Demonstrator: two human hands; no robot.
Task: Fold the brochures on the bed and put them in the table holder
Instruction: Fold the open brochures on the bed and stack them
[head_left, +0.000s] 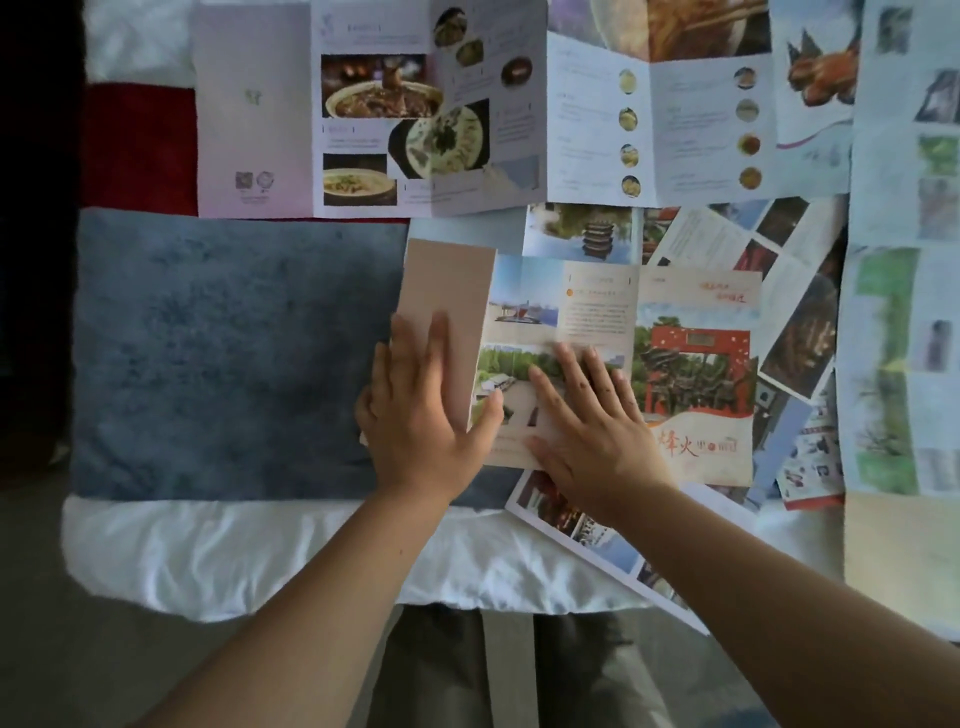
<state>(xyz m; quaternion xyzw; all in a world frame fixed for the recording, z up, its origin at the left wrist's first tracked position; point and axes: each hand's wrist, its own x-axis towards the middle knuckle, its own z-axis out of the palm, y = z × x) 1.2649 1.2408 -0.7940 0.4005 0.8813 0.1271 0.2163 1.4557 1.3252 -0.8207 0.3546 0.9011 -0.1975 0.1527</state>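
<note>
A beige paper brochure (696, 312) printed with a red gate and landscape photos lies on a pile of other unfolded leaflets (795, 291) at the edge of a white-sheeted bed (249, 551), beside a blue plush blanket (223, 353). The left hand (421, 410) lies flat on its plain beige left panel, thumb reaching onto the photo panel. The right hand (592, 431) presses the middle panel with fingers spread.

I see 1 white-sheeted bed (260, 551), a blue-grey throw (228, 353) and red cloth (137, 150) laid across it; grey floor (156, 670) below, possibly carpet; light dim.
</note>
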